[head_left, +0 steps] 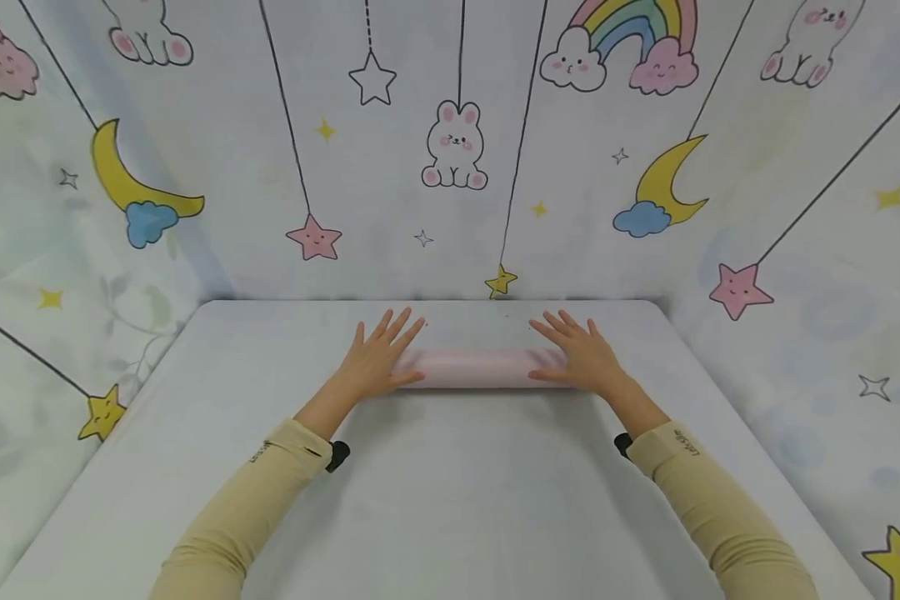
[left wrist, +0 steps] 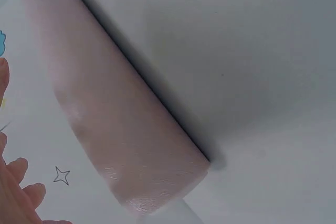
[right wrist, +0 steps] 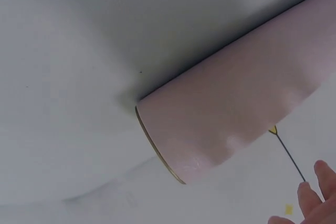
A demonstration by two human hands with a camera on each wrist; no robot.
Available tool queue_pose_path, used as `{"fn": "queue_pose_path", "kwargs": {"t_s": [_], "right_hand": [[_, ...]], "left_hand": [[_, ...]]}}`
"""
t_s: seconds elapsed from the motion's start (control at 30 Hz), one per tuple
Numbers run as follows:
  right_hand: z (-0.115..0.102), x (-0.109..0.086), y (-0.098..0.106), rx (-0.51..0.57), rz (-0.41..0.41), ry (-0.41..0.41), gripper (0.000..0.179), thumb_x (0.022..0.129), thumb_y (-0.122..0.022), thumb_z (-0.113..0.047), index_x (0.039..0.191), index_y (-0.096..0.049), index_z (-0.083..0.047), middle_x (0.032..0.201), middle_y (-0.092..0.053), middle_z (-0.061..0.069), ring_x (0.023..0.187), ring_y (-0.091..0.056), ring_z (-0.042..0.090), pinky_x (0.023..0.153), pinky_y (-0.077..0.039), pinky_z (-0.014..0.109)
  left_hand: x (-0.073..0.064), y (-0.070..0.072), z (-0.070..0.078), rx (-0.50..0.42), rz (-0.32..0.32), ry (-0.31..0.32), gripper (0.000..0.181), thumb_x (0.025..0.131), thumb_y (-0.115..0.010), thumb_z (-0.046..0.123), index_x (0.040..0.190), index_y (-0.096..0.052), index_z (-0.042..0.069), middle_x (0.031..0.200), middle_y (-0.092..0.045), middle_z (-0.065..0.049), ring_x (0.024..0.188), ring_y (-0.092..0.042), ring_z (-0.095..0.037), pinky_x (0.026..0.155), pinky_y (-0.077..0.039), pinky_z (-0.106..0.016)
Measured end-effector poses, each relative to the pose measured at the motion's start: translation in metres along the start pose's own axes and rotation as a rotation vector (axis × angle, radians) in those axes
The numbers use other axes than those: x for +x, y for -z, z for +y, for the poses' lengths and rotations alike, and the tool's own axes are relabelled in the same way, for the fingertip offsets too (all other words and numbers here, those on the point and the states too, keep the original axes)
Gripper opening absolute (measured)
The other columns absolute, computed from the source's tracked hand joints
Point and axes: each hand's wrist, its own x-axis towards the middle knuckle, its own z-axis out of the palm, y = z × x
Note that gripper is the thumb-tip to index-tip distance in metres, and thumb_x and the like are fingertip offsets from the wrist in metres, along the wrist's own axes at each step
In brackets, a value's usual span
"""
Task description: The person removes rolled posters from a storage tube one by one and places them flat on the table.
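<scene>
A pale pink roll (head_left: 474, 369) lies crosswise near the far edge of the white table (head_left: 465, 483). In the right wrist view the roll (right wrist: 236, 87) has a thin gold-coloured rim at its end; the left wrist view shows fine creases near the other end of the roll (left wrist: 126, 119). My left hand (head_left: 378, 358) is at the left end with fingers spread and straight. At the right end, my right hand (head_left: 581, 354) is spread the same way. Both hands hide the roll's ends from the head camera. Whether the palms press on it I cannot tell.
Behind the table rises a wall (head_left: 270, 167) printed with bunnies, stars, moons and rainbows. The table's far edge runs just beyond the fingertips. Each wrist carries a small black device (head_left: 337, 456) below a beige sleeve (head_left: 251, 492).
</scene>
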Motion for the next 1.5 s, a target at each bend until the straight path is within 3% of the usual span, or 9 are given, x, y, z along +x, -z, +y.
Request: {"fn": "queue_pose_path", "kwargs": {"t_s": [0.53,1.1,1.5], "right_hand": [[0.013,0.002,-0.024,0.014,-0.010,-0.028,0.086,0.072,-0.061,-0.064,0.142,-0.035,-0.020,0.146,-0.030,0.013,0.135,-0.017,0.035,0.101,-0.008,0.062],[0.027,-0.003,-0.042,0.039,-0.027,-0.077,0.079,0.075,-0.061,-0.062,0.139,-0.042,-0.019,0.144,-0.034,0.013,0.135,-0.019,0.034,0.101,-0.005,0.062],[0.032,-0.004,-0.051,0.037,-0.005,-0.081,0.077,0.074,-0.062,-0.062,0.135,-0.047,-0.019,0.141,-0.040,0.011,0.133,-0.025,0.035,0.101,-0.007,0.063]], "left_hand": [[0.000,-0.024,-0.013,0.011,-0.036,0.028,0.080,0.086,-0.048,0.058,0.148,-0.016,0.019,0.152,-0.012,-0.007,0.137,-0.011,-0.032,0.099,-0.015,-0.064],[0.005,-0.038,-0.015,0.011,-0.041,0.018,0.076,0.087,-0.048,0.057,0.146,-0.024,0.015,0.148,-0.026,-0.010,0.134,-0.022,-0.034,0.097,-0.019,-0.065],[0.004,-0.047,-0.016,-0.011,-0.055,0.031,0.072,0.087,-0.049,0.055,0.144,-0.029,0.015,0.147,-0.028,-0.012,0.134,-0.022,-0.034,0.098,-0.017,-0.064]]}}
